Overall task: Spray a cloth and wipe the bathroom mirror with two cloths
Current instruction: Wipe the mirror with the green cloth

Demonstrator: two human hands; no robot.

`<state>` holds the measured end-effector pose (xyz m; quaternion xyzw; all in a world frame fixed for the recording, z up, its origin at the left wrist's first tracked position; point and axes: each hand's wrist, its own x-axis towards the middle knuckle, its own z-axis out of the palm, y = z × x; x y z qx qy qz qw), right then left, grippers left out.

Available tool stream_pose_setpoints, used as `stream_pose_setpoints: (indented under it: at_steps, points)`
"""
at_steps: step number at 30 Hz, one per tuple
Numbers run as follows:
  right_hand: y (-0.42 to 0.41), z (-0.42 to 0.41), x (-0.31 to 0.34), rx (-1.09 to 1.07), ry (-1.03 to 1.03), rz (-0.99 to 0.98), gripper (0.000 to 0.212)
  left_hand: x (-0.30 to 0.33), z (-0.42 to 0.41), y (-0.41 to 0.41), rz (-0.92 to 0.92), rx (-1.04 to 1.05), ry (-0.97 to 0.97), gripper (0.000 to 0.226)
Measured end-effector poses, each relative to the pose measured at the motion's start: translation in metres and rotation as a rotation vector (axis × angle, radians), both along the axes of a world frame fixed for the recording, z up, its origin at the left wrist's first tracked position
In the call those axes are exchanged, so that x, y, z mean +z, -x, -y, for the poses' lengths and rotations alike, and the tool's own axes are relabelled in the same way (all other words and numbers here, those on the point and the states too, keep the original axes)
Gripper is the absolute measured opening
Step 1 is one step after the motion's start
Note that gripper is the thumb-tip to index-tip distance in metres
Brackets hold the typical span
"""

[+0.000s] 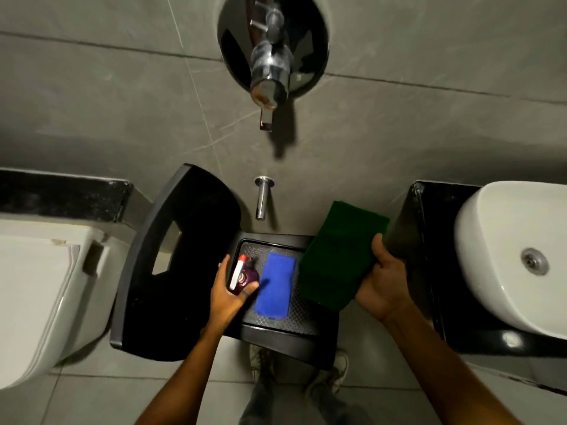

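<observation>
Hands are doing separate jobs over a black stool. The left hand [228, 291] is curling its fingers around a small spray bottle [241, 276] with a white body, red nozzle tip and dark purple base, holding it low over the stool's patterned surface [302, 315], apparently to bring the nozzle toward a cloth. The right hand [383, 282] is pinching the near edge of a folded green cloth [339, 256], thumb on top and fingers beneath, keeping it flat and raised like a target for spraying. Between the two hands, a folded blue cloth [276, 286] is lying flat on the stool, probably waiting as the second, dry wipe. Counted: two cloths, one bottle, one stool. Beyond the right hand a white washbasin [503, 246] is sitting on a black counter; beyond the left hand a white toilet [33, 296] is standing. Ahead of both, chrome taps are jutting from the grey tiled wall. No mirror is showing in this view.
</observation>
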<state>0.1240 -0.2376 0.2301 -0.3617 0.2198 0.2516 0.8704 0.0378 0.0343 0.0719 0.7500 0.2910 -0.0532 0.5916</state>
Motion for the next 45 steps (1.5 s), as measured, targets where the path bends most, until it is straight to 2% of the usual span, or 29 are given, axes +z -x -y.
stream_pose_setpoints:
  at_steps: [2,5,9,14,19,22,25,27,29,30,32,34,35,37,39,42,45]
  points:
    - [0.000,0.004,0.017,-0.024,-0.003,0.004,0.057,0.026,0.008,-0.001,0.108,-0.077,-0.151,0.098]
    - [-0.004,0.012,0.049,-0.072,-0.022,0.030,0.053,0.082,0.033,-0.029,0.390,-0.310,-0.470,0.093]
    - [-0.019,0.041,0.097,-0.165,-0.028,0.129,0.066,0.181,0.084,-0.106,0.801,-0.545,-0.749,0.075]
    - [-0.044,0.103,0.164,-0.415,-0.084,0.249,0.063,0.324,0.160,-0.202,1.228,-0.639,-0.951,0.068]
    - [-0.077,0.182,0.231,-0.622,-0.005,0.389,0.055,0.468,0.230,-0.269,1.473,-0.550,-1.173,0.065]
    - [-0.114,0.218,0.272,-0.789,0.075,0.433,0.048,0.553,0.261,-0.300,1.522,-0.483,-1.271,0.065]
    - [-0.160,0.238,0.315,-0.927,0.199,0.509,0.053,0.629,0.288,-0.327,1.537,-0.452,-1.405,0.068]
    - [-0.196,0.243,0.347,-1.050,0.352,0.591,0.050,0.679,0.305,-0.345,1.532,-0.442,-1.455,0.069]
    - [-0.230,0.238,0.369,-1.080,0.570,0.720,0.052,0.718,0.317,-0.362,1.502,-0.418,-1.510,0.069]
    - [-0.248,0.231,0.374,-1.021,0.711,0.765,0.064,0.735,0.319,-0.370,1.477,-0.421,-1.553,0.070]
    - [-0.277,0.210,0.368,-0.847,1.240,0.743,0.085,0.757,0.317,-0.386,1.440,-0.435,-1.638,0.071]
    - [-0.296,0.203,0.350,-0.782,1.765,0.684,0.079,0.764,0.317,-0.402,1.414,-0.420,-1.760,0.072]
    - [-0.298,0.204,0.345,-0.803,1.901,0.696,0.070,0.762,0.316,-0.406,1.420,-0.384,-1.807,0.072]
    - [-0.306,0.219,0.333,-0.893,1.997,0.733,0.053,0.755,0.323,-0.415,1.458,-0.314,-1.831,0.072]
    - [-0.310,0.225,0.325,-0.998,1.991,0.745,0.043,0.747,0.333,-0.418,1.471,-0.268,-1.808,0.072]
    - [-0.317,0.206,0.323,-1.108,1.846,0.756,0.041,0.740,0.343,-0.417,1.470,-0.228,-1.739,0.072]
    - [-0.327,0.197,0.322,-1.151,1.785,0.760,0.039,0.738,0.345,-0.422,1.495,-0.240,-1.705,0.074]
